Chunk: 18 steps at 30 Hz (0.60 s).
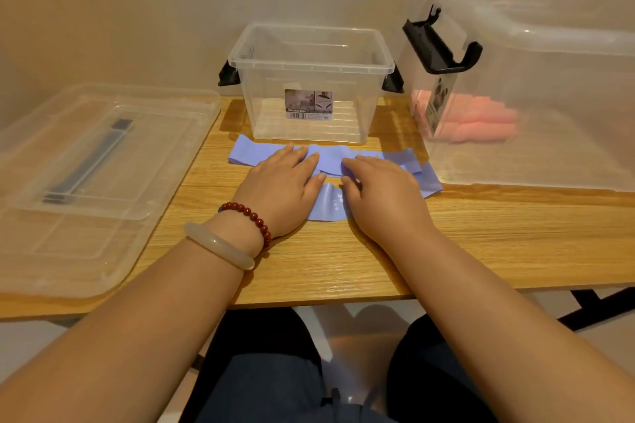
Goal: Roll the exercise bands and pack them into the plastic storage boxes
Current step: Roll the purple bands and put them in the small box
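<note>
A flat purple exercise band [331,157] lies spread across the wooden table [481,237] in front of a small clear storage box [311,86] that stands open and holds nothing. My left hand [280,187] rests flat on the band with straight fingers. My right hand [376,192] lies on the band beside it, fingertips bent down onto the band's edge near the middle. A large clear box [536,79] at the right holds pink rolled bands [477,118].
A large clear lid [86,182] lies flat on the table's left side. The big box's black latch [441,45] sticks out toward the small box. A wall runs close behind the boxes. My knees show below the table's near edge.
</note>
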Each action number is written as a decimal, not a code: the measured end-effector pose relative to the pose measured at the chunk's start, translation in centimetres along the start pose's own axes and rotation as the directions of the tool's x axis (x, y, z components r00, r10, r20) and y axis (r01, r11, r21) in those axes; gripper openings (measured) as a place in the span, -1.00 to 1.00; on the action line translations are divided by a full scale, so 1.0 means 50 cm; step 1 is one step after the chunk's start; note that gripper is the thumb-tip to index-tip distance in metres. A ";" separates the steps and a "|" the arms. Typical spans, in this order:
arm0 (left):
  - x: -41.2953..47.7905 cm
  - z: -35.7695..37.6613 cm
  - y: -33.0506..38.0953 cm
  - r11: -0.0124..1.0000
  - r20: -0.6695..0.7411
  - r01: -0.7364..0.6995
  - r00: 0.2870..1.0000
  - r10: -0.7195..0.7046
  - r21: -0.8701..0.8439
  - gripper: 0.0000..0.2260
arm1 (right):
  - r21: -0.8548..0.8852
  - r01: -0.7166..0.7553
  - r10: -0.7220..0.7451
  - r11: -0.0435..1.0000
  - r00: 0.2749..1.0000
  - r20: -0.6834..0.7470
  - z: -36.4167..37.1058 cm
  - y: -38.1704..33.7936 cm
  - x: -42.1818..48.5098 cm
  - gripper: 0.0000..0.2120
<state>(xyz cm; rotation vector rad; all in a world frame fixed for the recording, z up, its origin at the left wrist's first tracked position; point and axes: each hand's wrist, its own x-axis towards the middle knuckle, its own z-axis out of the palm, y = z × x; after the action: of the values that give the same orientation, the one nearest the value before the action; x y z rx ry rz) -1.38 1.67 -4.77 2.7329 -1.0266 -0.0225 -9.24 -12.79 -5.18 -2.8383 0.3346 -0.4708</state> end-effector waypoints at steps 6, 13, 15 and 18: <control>-0.008 -0.001 -0.002 1.000 -0.091 0.018 0.996 -0.017 0.018 -0.54 | -0.122 -0.110 0.129 0.986 0.978 0.164 0.005 0.002 0.014 -0.54; -0.006 -0.007 0.006 0.996 0.008 -0.088 0.996 0.088 0.025 -0.57 | -0.084 0.049 -0.037 0.995 0.989 0.142 -0.008 -0.005 0.006 -0.60; -0.007 -0.005 0.006 0.997 -0.015 -0.054 0.998 0.055 0.057 -0.57 | -0.099 -0.013 0.026 0.995 0.991 0.134 -0.010 -0.005 0.004 -0.58; -0.011 -0.006 0.006 0.996 -0.050 0.002 0.999 0.003 0.085 -0.57 | -0.115 -0.114 0.132 0.987 0.978 0.161 -0.007 -0.004 0.006 -0.59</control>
<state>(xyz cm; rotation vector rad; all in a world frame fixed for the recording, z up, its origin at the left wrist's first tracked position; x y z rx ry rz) -1.97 1.86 -4.43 2.7938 -1.0373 0.0908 -9.05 -12.74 -4.73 -2.9110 0.5118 -0.1913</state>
